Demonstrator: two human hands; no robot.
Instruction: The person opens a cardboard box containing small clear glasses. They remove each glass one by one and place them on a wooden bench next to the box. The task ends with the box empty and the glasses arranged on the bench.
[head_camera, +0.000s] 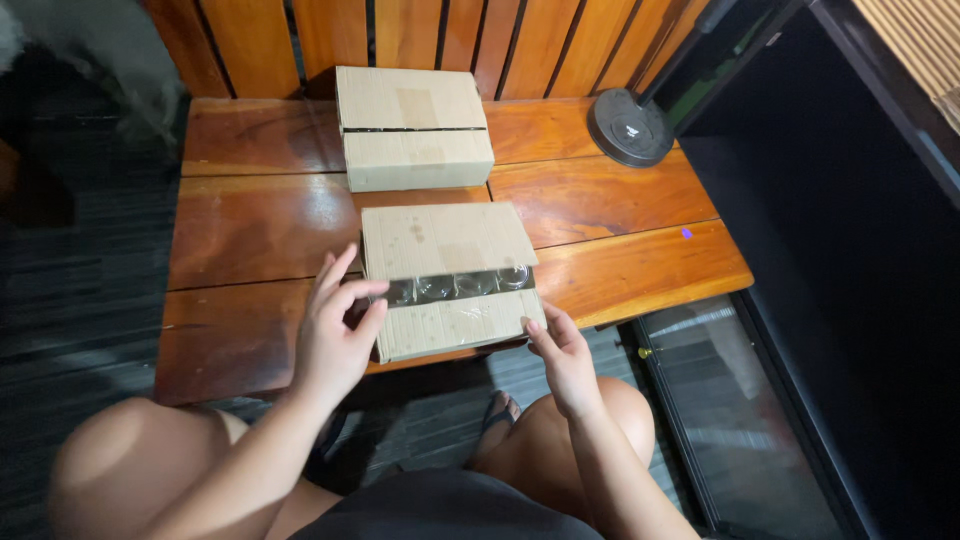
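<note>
Cardboard box (448, 280) sits at the near edge of the wooden table (250, 230), its flaps partly apart, so glass jars (455, 286) show in the gap. Left hand (335, 335) lies open on its left end, and right hand (560, 355) touches its right corner with loose fingers, gripping nothing. Second box (413, 127) behind is not opened, I judge.

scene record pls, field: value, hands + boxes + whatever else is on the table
left hand: on the left end of the near cardboard box, fingers curled at the flap gap
right hand: touching that box's front right corner
near cardboard box: flaps partly apart, row of clear glass items visible in the gap
far cardboard box: flaps closed, behind the near one, apart from it
wooden table: slatted, reddish brown, holds both boxes
round dark base: at the table's far right corner
grip: neither hand closed around anything
</note>
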